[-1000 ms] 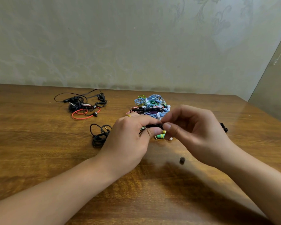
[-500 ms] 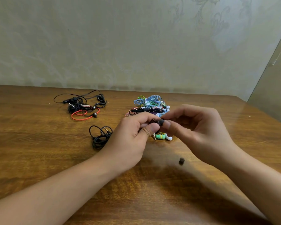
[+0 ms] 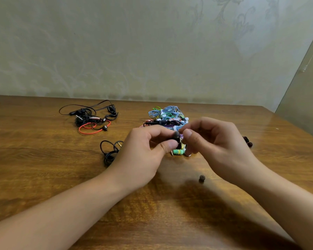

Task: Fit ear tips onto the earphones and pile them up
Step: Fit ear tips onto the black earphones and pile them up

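My left hand (image 3: 143,152) pinches a black earbud (image 3: 176,137) between thumb and forefinger above the table's middle; a dark ear tip sits on its end. My right hand (image 3: 211,141) hovers just to the right of it, fingers curled, fingertips close to the earbud but apart from it. The earbud's black cable (image 3: 109,150) trails in a coil to the left of my left hand. One loose dark ear tip (image 3: 202,178) lies on the wood in front of my right hand. More dark ear tips (image 3: 247,141) lie past my right wrist.
A pile of blue, green and white earphones (image 3: 167,116) sits behind my hands. A tangle of black and red earphones (image 3: 92,120) lies at the back left. A green earbud (image 3: 178,151) rests under my hands. The wooden table (image 3: 34,168) meets a wall behind.
My right hand has let go of the earbud and drawn slightly to the right. The ear tip now shows on the earbud in my left hand, which rose a little.
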